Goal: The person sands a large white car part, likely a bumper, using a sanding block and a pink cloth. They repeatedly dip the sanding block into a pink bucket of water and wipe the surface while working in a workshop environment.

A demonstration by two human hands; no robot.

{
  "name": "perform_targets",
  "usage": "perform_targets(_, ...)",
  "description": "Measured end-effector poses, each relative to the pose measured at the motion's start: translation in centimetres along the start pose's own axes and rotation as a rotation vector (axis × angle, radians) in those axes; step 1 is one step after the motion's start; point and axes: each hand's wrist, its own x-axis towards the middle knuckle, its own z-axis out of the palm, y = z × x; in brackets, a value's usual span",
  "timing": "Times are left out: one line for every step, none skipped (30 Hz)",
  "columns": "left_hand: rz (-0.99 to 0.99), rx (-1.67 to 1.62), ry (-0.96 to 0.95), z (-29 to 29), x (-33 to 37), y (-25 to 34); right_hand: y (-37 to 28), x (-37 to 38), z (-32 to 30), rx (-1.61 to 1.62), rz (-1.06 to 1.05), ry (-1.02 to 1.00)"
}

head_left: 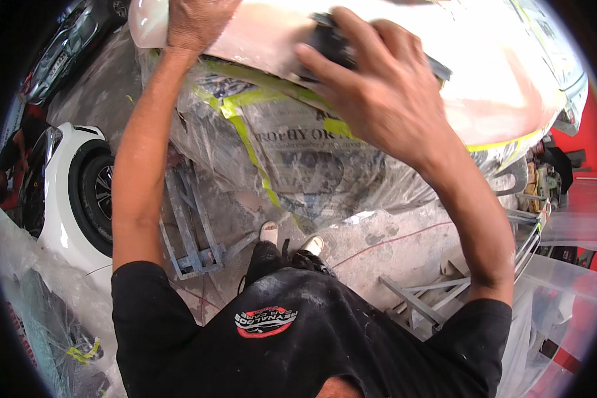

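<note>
My right hand is wrapped over a dark sanding block, its thumb and fingers bent round the sides. The block lies against a pale pinkish-white car panel, close to the panel's near edge; hand and block are slightly blurred. At the panel's left end, my left hand reaches onto the surface, its fingers cut off by the top of the picture. Below the panel edge hang clear plastic film and printed masking paper, held by yellow-green tape.
A white car stands to the left, a dark car beyond it. Metal frame stands sit on the floor at left and right. A thin red hose crosses the concrete. Another person's arm shows far left.
</note>
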Motion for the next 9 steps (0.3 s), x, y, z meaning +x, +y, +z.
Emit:
perform_targets(-0.021,-0.028,-0.005,0.3,-0.1,0.5,-0.2,0.5,0.4,-0.033,-0.036,0.021)
perform_targets(-0.042,-0.047,-0.008,0.2,-0.2,0.7,0.4,-0.3,0.1,0.046,-0.006,-0.001)
perform_targets(-0.071,-0.053,-0.011,-0.2,-0.5,0.6,1.1,-2.2,-0.7,0.073,-0.007,-0.004)
perform_targets(-0.065,-0.02,-0.001,-0.6,-0.6,0.3,2.0,-4.9,-1.8,0.096,-0.015,-0.004)
perform_targets(-0.054,0.001,0.008,-0.7,-0.5,0.2,2.9,-7.3,-2.6,0.113,-0.013,-0.008)
perform_targets(-0.046,0.008,0.015,-0.3,-0.5,0.2,3.6,-9.6,-2.6,0.084,-0.022,0.023)
perform_targets(-0.037,0.03,0.025,-0.3,-0.6,0.2,4.2,-10.9,-2.3,0.06,-0.042,0.064)
perform_targets(0.024,0.071,-0.008,-0.3,-0.5,-0.1,3.5,-10.4,-2.2,-0.003,-0.011,0.086)
perform_targets(0.091,0.106,-0.04,-0.8,-0.6,-0.8,3.4,-10.9,-2.6,-0.018,0.008,0.085)
